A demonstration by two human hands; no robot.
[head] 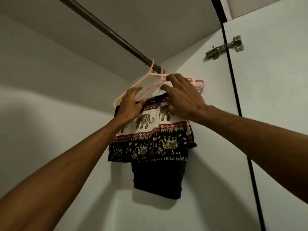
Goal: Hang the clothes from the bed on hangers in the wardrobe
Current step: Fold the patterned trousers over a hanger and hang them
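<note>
An elephant-print garment [150, 135], black, white and red, hangs folded over the bar of a pink hanger [200, 83]. In front of it an empty orange hanger [133, 85] hooks onto the dark wardrobe rail [103, 29]. A plain black garment [158, 179] hangs lower, behind the printed one. My left hand [131, 104] pinches the printed cloth's top left edge at the hanger bar. My right hand [181, 97] grips the cloth's top edge at the right, fingers curled over the hanger.
The hangers sit at the rail's far right end, close to the wardrobe's side panel [208, 114]. A metal door hinge [225, 47] is fixed at the upper right beside the open door [275, 114]. The back wall [50, 114] is pale and bare.
</note>
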